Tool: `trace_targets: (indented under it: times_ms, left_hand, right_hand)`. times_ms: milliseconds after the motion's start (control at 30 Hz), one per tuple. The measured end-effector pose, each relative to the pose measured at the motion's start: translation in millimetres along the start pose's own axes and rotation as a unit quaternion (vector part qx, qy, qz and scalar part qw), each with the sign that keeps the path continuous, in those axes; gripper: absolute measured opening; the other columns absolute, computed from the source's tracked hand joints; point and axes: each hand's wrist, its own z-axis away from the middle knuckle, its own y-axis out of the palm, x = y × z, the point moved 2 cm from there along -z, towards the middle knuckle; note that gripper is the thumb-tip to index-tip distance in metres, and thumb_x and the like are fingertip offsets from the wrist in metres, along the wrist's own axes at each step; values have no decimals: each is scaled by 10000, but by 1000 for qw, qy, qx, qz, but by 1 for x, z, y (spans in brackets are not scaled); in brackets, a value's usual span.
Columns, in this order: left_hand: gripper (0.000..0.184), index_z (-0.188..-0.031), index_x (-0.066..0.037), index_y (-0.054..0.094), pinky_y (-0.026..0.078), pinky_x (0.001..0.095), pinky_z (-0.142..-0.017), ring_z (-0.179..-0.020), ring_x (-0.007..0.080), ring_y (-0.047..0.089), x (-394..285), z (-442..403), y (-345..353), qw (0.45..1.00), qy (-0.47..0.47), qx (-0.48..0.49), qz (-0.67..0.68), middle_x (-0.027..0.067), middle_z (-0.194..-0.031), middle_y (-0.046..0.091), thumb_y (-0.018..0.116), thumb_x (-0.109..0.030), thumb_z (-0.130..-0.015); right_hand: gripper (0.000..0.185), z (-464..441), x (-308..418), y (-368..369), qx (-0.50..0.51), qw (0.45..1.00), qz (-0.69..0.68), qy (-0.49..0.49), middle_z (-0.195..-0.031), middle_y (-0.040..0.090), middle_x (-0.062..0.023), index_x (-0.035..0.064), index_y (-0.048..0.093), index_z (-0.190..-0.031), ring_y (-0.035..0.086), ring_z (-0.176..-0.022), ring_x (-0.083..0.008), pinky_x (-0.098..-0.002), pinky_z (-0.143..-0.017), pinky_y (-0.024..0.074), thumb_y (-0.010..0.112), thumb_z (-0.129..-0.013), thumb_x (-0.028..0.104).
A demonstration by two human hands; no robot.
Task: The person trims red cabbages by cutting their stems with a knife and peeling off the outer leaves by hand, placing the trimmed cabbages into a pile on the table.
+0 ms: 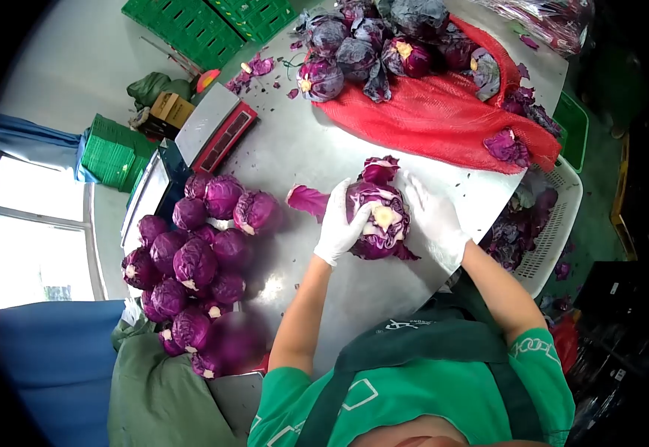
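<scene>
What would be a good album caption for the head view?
Gloved left hand on a purple cabbage, right hand close beside it, a red mesh bag beyond.

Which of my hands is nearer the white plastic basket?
Right. The right hand is beside the red cabbage, on the side toward the white plastic basket; the left hand is against the cabbage's opposite side, farther from the basket.

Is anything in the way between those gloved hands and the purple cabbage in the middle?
Nothing visible except the white gloves. The left hand is right on the cabbage. The right hand is close beside it; I can't tell if it touches. The loose leaf is outside the left hand, not between.
</scene>
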Motion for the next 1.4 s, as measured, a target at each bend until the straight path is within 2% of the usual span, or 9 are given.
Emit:
trace_targets:
  times_ms: [133,267,500,633,733,867,1267,1333,1400]
  left_hand:
    - [638,-1365,51,440,392,424,-1083,-1247,367,510,2,-1,1,999,31,-13,33,244,-1330,505,725,-235,-872]
    - [640,-1365,43,444,372,430,-1099,-1271,375,486,-1,0,1,999,34,-6,12,245,-1349,493,731,-230,-862]
    - [686,-1373,-18,461,396,409,-1070,-1224,327,498,-17,-4,-16,993,45,49,-98,202,-1273,504,765,-289,-821]
    - [615,-1262,-11,524,435,387,-1011,-1158,301,522,-24,-13,-15,993,9,74,-91,180,-1194,512,797,-277,-779]
    - [520,-1182,-8,552,445,390,-984,-1156,300,520,-19,-11,-3,998,-31,56,19,163,-1184,506,785,-231,-774]
    - [459,-1229,-82,612,427,376,-1030,-1166,288,521,-18,-9,0,1000,4,16,-14,151,-1208,493,740,-170,-796]
    - [307,-1137,-8,660,445,334,-1010,-1126,205,600,-9,-4,1,999,-9,-28,22,102,-1190,646,711,-132,-861]
    - [302,-1116,-19,663,447,351,-999,-1114,241,608,-8,0,3,999,-4,-51,16,119,-1155,659,717,-150,-848]
    - [298,-1094,-31,666,449,368,-988,-1103,277,616,-6,1,2,997,4,-73,8,137,-1119,672,723,-168,-836]
  right_hand:
    - [468,16,17,20,5,997,77,-22,-881,692,-216,174,450,-1465,638,-611,-418,-519,-648,528,365,-1049,369]
    - [476,-4,14,7,68,988,135,17,-982,696,-210,170,485,-1442,664,-733,-419,-495,-717,537,341,-1049,397]
    - [468,-2,-13,20,-8,999,-33,3,-1045,668,-255,134,544,-1385,630,-985,-442,-499,-858,498,340,-1050,388]
    - [453,29,-12,33,-143,983,-91,-67,-1010,666,-261,152,457,-1453,646,-893,-450,-503,-788,510,342,-1059,345]
    - [463,46,1,25,-17,993,-87,77,-972,671,-254,160,417,-1479,642,-836,-455,-515,-730,500,352,-1060,347]
    - [473,49,-7,31,-120,981,-147,34,-848,666,-250,187,390,-1501,629,-760,-466,-521,-668,485,358,-1062,361]
    - [471,10,-10,34,-15,999,1,39,-932,698,-216,166,499,-1421,670,-792,-424,-508,-718,534,333,-1053,409]
    - [483,-5,-14,31,34,994,-21,105,-1173,661,-209,104,512,-1410,642,-1036,-407,-443,-911,509,332,-1065,390]
    - [496,-29,-48,54,-38,998,-32,30,-986,684,-244,123,557,-1354,663,-876,-444,-500,-802,536,310,-1053,432]
